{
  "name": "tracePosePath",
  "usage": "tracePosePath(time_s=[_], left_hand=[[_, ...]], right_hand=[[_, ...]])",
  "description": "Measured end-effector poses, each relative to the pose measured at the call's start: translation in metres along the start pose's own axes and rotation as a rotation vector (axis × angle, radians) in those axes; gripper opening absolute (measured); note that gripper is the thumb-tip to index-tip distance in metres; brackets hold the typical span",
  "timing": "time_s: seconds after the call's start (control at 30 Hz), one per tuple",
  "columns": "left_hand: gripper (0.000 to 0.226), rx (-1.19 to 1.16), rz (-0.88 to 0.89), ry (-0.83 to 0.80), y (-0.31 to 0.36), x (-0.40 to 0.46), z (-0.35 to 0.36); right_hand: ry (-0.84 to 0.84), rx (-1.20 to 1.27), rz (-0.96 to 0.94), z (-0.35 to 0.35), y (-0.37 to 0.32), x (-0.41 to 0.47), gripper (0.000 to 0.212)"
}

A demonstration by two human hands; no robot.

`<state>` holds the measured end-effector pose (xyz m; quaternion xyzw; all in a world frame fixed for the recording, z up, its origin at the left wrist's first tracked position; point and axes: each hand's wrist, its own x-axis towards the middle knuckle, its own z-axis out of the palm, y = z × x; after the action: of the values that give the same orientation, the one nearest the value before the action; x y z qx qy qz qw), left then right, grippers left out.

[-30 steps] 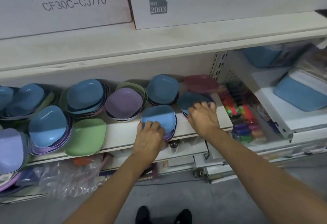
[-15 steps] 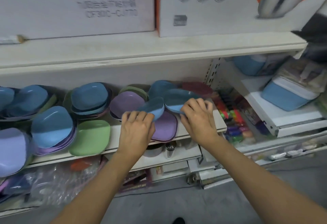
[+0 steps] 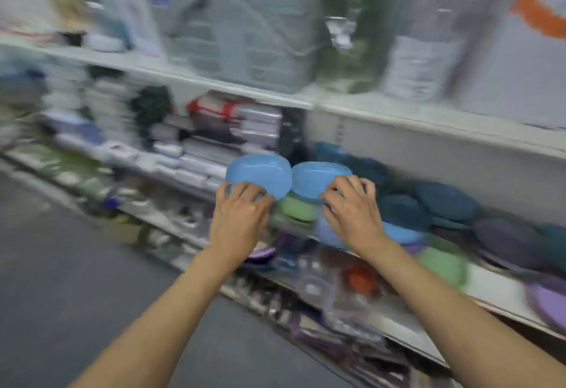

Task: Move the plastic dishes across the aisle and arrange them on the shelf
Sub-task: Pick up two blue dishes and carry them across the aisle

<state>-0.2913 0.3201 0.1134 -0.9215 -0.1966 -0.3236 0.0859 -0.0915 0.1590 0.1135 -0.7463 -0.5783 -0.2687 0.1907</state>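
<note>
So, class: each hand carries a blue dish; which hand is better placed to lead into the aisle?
Probably the left hand: its blue plastic dish is on the open-floor side; the right hand is nearer the shelf.

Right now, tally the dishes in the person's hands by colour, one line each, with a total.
Light blue dishes: 2, one gripped in the left hand at, one in the right hand at.
Other colours: 0.
Total held: 2.

Heavy motion blur, soft even light

White shelf (image 3: 490,288) carries blurred blue, purple and green dishes (image 3: 444,204).
</note>
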Motion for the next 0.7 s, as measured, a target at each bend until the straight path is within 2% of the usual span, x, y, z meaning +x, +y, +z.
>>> tracePosePath(time_s=[0.1, 0.23, 0.4, 0.53, 0.7], left_hand=[[0.016, 0.134, -0.115, -0.032, -0.127, -0.05, -0.051], [0.009, 0.285, -0.333, -0.031, -0.254, -0.12, -0.106], [0.017, 0.457, -0.557, -0.022, -0.379, -0.189, -0.142], [0.015, 0.581, -0.699, -0.062, -0.473, -0.219, -0.162], [0.013, 0.721, -0.864, -0.118, -0.56, -0.251, -0.208]], right_hand=[[0.013, 0.125, -0.149, 0.055, -0.113, 0.082, 0.012], [0.012, 0.305, -0.352, 0.117, -0.254, 0.164, 0.013], [0.015, 0.482, -0.557, 0.202, -0.399, 0.246, 0.007], [0.065, 0.651, -0.662, 0.275, -0.504, 0.319, 0.005], [0.065, 0.837, -0.836, 0.329, -0.635, 0.409, 0.005]])
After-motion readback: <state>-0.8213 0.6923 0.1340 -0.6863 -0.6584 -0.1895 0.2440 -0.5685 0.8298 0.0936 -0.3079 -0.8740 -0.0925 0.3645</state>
